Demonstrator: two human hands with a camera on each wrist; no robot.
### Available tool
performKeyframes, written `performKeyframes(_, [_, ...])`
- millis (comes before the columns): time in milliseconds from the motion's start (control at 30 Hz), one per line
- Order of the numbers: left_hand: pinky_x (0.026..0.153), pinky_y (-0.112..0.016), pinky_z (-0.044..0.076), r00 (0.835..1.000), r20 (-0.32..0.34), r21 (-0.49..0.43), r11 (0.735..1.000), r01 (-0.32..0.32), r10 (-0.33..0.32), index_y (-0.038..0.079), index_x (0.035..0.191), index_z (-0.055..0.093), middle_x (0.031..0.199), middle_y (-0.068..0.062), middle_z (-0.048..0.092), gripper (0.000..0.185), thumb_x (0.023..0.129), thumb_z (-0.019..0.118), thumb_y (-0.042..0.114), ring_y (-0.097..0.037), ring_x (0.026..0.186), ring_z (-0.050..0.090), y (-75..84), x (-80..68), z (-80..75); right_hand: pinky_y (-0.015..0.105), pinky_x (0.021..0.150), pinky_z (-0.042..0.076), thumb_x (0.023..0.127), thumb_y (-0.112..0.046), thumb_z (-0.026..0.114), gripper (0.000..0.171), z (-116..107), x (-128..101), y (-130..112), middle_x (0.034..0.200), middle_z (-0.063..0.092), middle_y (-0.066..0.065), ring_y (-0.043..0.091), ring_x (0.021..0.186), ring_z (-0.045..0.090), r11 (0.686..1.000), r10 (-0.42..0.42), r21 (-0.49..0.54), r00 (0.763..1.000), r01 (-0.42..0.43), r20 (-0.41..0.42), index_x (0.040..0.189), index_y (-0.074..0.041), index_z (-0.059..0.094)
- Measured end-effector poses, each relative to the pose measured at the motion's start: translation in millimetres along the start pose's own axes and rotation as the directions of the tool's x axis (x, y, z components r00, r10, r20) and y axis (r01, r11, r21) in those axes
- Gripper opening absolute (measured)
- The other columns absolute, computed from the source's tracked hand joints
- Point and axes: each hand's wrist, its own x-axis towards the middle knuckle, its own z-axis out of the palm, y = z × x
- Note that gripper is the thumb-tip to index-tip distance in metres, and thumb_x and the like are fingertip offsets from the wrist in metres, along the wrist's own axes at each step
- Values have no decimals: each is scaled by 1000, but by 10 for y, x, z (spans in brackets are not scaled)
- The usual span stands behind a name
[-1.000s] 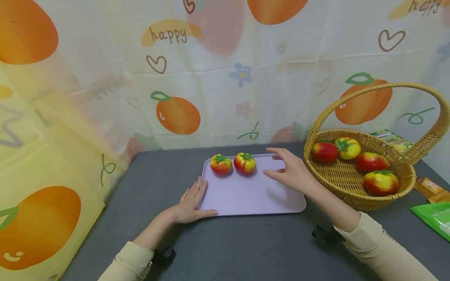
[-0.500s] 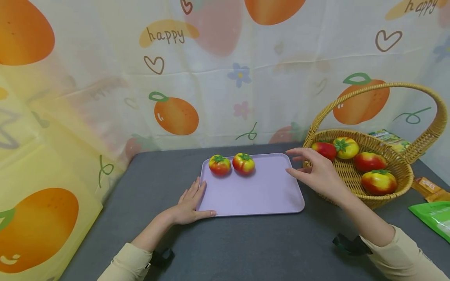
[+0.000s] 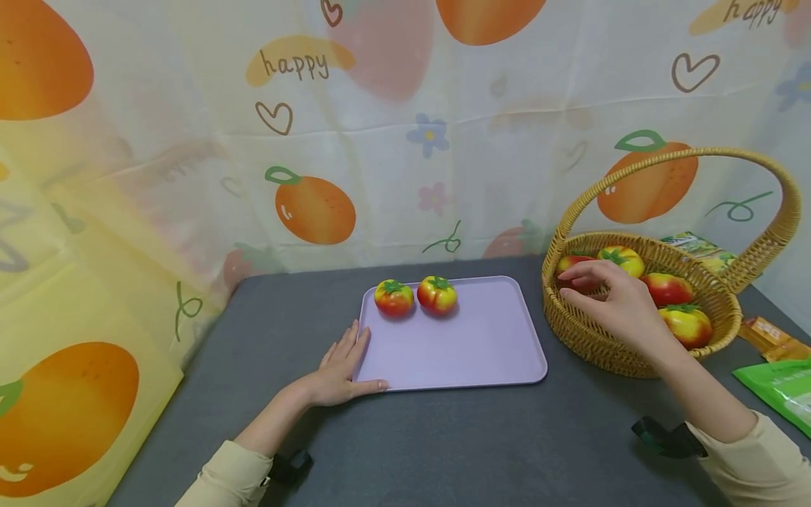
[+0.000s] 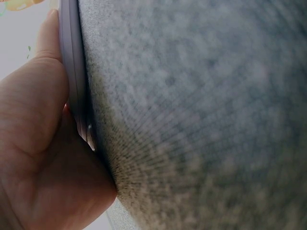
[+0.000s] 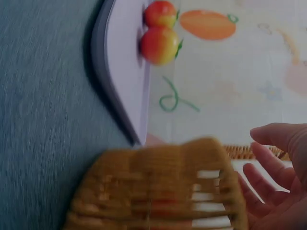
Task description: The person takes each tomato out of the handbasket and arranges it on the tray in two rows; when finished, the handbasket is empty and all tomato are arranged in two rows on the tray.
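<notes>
Red-and-yellow fruits (image 3: pixel 437 296) with green tops sit in two places: a pair side by side near the far left corner of the lilac tray (image 3: pixel 456 352), and four more in the wicker basket (image 3: pixel 583 348) to its right on the dark desk (image 3: pixel 443 451). The left hand (image 3: pixel 331 374) lies at the tray's near left corner, its fingers straight and slightly fanned along the left edge, the thumb out along the near edge. The right hand (image 3: pixel 621 306) is over the basket, thumb and fingers (image 5: pixel 271 165) bent and parted with a clear gap, partly covering the leftmost fruit; whether they touch it I cannot tell. The cloth backdrop (image 3: pixel 494 169) reads "happy" at upper left and upper right. Lettering on the orange packet (image 3: pixel 773 339) and green packet (image 3: pixel 779 391) is too small to read.
</notes>
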Motion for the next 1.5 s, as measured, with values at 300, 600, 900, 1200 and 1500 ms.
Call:
performKeyframes(300, [112,-60,-2,1000,9,-7,1000,10,-10,2,156,4,160,-21,-12,106,88,63,57,-39,146,-6,79,-35,-46,35,79,46,92,-30,68,34,-261,-10,299,118,57,20,39,106,56,991,91,-102,996,-87,26,115,-6,64])
performKeyframes(600, [113,-60,-3,1000,8,-6,1000,11,-11,2,156,4,160,-21,-11,105,88,63,57,-38,147,-7,74,-25,-43,65,85,32,94,-25,66,38,-468,-34,600,125,48,32,52,114,42,979,102,-182,994,-93,36,122,1,59])
performKeyframes(900, [113,-58,-3,1000,6,2,1000,4,-4,1,156,5,160,-21,-11,104,89,62,57,-36,147,-7,73,-24,-36,69,83,32,92,-25,68,51,-615,45,853,127,39,41,58,113,36,940,160,-313,985,-133,64,125,11,52])
performKeyframes(1200, [113,-59,-3,1000,2,-2,1000,2,-2,1,155,5,160,-21,-10,104,88,63,57,-37,147,-6,70,-25,-34,71,85,32,90,-33,69,66,-686,122,982,126,36,43,59,113,34,912,214,-385,967,-145,142,129,15,45])
performKeyframes(1500, [113,-58,-3,1000,8,-9,1000,4,-4,2,156,4,160,-21,-12,105,89,62,57,-36,147,-7,63,-25,-38,67,83,36,91,-38,66,79,-719,190,1059,126,36,47,60,111,37,903,263,-402,935,-152,238,132,22,37])
